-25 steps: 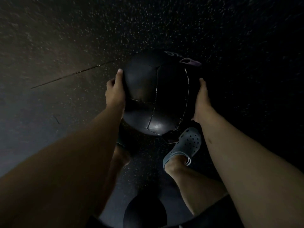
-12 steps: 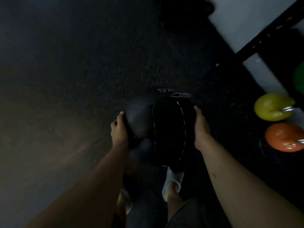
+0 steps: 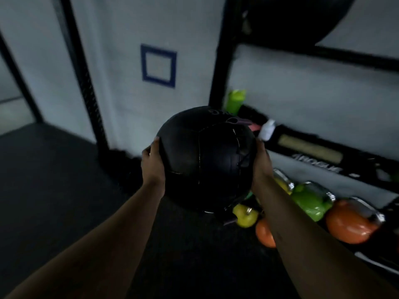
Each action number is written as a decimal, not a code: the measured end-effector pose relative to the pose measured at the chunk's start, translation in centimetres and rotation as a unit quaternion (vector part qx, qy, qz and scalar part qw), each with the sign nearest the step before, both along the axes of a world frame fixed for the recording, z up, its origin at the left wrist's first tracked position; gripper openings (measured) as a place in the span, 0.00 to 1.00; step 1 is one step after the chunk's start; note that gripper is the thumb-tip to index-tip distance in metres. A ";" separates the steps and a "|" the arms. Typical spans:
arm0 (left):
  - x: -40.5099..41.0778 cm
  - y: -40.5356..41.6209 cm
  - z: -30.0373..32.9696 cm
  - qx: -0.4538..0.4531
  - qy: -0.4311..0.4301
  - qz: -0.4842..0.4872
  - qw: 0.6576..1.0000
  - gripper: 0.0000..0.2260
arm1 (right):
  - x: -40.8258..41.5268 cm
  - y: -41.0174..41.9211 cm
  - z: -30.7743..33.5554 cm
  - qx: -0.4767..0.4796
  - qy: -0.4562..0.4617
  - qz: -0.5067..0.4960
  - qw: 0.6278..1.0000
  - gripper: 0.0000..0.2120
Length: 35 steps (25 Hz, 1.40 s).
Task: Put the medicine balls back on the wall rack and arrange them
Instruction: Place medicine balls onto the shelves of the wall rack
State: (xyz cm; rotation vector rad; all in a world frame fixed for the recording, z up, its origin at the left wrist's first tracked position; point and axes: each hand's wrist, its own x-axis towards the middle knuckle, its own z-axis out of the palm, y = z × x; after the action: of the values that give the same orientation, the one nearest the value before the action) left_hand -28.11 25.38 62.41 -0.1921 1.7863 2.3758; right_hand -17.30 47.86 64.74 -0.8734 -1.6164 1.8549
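A large black medicine ball (image 3: pixel 205 158) with stitched seams is held up in front of me, off the floor. My left hand (image 3: pixel 152 162) presses on its left side and my right hand (image 3: pixel 260 162) on its right side. Behind it stands the black wall rack (image 3: pixel 220 61), its upright post just past the ball and a crossbar running to the right. Another big dark ball (image 3: pixel 298 18) rests high on the rack at the top right, partly cut off by the frame.
Yellow (image 3: pixel 246 214), green (image 3: pixel 311 199) and orange (image 3: pixel 349 225) kettlebells stand on the floor at the right under the rack. A green bottle (image 3: pixel 234 101) is by the post. A blue taped square (image 3: pixel 158 65) marks the pale wall. Dark rubber floor (image 3: pixel 54 180) lies left.
The ball has been lifted from near the floor to chest height. My view has swung up from the floor to the wall and rack.
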 end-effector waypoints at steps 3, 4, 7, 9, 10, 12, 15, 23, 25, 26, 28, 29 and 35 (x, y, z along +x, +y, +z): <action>1.8 6.9 10.4 0.044 0.098 -0.083 0.991 0.37 | 4.4 5.5 9.2 0.004 0.126 -0.078 0.989 0.32; 2.9 9.2 13.7 0.060 0.131 -0.113 0.983 0.38 | 6.2 7.5 12.4 0.010 0.158 -0.099 0.982 0.32; 6.1 15.3 21.3 0.101 0.213 -0.167 0.957 0.44 | 11.1 12.2 19.2 0.057 0.219 -0.145 0.963 0.32; 8.6 19.4 25.1 0.115 0.282 -0.202 0.931 0.47 | 14.6 15.2 23.3 0.078 0.265 -0.177 0.945 0.32; 9.6 21.5 26.8 0.122 0.308 -0.214 0.919 0.48 | 16.2 16.7 25.3 0.090 0.287 -0.196 0.933 0.31; 11.4 25.7 29.4 0.133 0.343 -0.232 0.901 0.46 | 18.8 19.7 28.1 0.137 0.306 -0.226 0.914 0.29; 12.5 31.5 32.3 0.148 0.374 -0.261 0.878 0.47 | 20.9 24.0 30.7 0.175 0.319 -0.228 0.903 0.22; 8.3 43.4 37.9 0.131 0.398 -0.257 0.871 0.60 | 17.3 36.5 36.2 0.207 0.316 -0.206 0.903 0.24; 6.5 45.9 39.0 0.140 0.395 -0.253 0.872 0.55 | 15.0 39.4 37.3 0.216 0.321 -0.201 0.900 0.28; 5.5 47.2 39.5 0.143 0.398 -0.253 0.870 0.48 | 13.8 40.9 37.8 0.221 0.323 -0.202 0.898 0.29; 3.4 49.9 40.3 0.145 0.402 -0.251 0.868 0.34 | 11.1 43.8 38.6 0.232 0.327 -0.206 0.893 0.32; 2.2 51.3 40.6 0.145 0.401 -0.244 0.871 0.32 | 9.8 45.3 38.9 0.233 0.327 -0.206 0.892 0.32; -2.6 58.0 39.1 0.059 0.428 -0.209 0.877 0.52 | 4.1 52.6 36.1 0.238 0.304 -0.221 0.896 0.19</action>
State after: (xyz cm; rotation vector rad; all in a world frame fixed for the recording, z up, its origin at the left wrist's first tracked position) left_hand -30.69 83.43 101.55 1.3110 1.6678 2.3554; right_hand -13.21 100.49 100.80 -0.3421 -1.2463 1.1658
